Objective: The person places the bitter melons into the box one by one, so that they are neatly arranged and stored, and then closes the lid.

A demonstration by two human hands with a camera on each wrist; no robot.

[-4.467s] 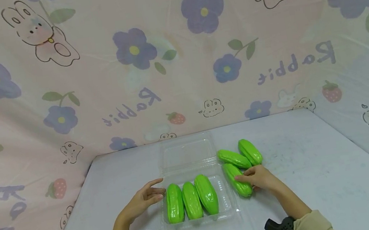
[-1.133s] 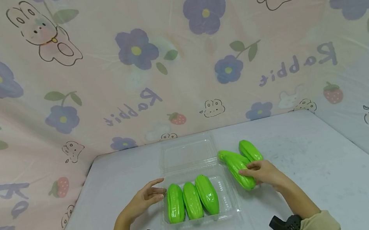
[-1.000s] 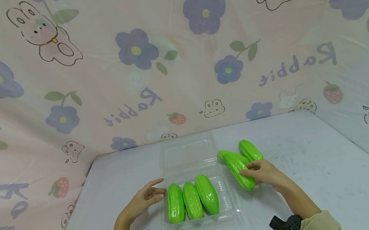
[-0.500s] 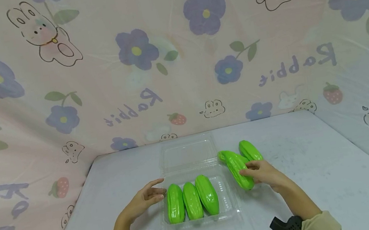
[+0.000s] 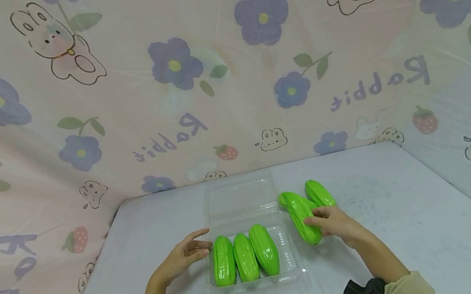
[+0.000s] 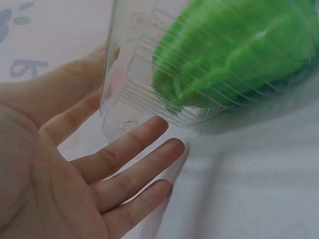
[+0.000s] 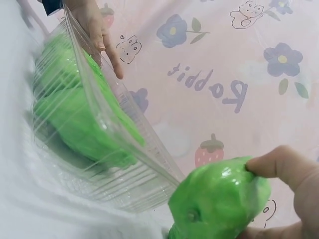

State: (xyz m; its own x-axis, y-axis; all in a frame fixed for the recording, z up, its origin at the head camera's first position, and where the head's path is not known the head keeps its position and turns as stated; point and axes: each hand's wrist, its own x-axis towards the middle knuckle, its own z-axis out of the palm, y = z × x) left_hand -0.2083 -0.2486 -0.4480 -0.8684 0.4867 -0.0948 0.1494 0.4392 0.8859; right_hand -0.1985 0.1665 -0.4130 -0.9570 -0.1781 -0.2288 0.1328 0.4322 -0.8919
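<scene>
A glossy green cucumber [image 5: 300, 215] is held in my right hand [image 5: 334, 223], thumb on one side and fingers on the other. In the right wrist view its blunt end [image 7: 199, 209] faces the camera, beside the box wall. The clear plastic box [image 5: 287, 245] has its lid [image 5: 239, 194] folded back. Three green cucumbers [image 5: 245, 256] lie side by side in its left and middle part. At the box's left rim rests my left hand [image 5: 183, 255], fingers loosely extended. In the left wrist view several fingertips [image 6: 172, 147] lie by the box's corner, outside its wall.
Two more green cucumbers lie right of the lid: one [image 5: 320, 193] in plain view, the other [image 5: 282, 200] mostly hidden behind the held one. A white tabletop [image 5: 391, 225] extends right of the box. A printed cloth [image 5: 228, 93] hangs behind.
Since the oldest frame, my right hand has raised the cucumber, so it now overlaps the one behind it. Lately it has shifted slightly left towards the box. The left hand has stayed put.
</scene>
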